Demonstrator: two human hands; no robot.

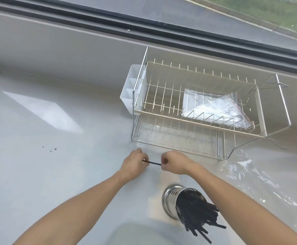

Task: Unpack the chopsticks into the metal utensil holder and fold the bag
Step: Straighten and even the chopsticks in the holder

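between both hands (133,165) (172,164) — each pinching an end — one black chopstick (152,163) lies level, left-right.

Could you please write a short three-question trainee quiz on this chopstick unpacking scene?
1. True or false: the metal utensil holder already holds black chopsticks.
2. What lies in the upper tier of the wire dish rack? A) plates B) a clear plastic bag C) nothing
3. What do the left hand and right hand hold between them?

Key: 1 true; 2 B; 3 a thin black stick, apparently one chopstick.
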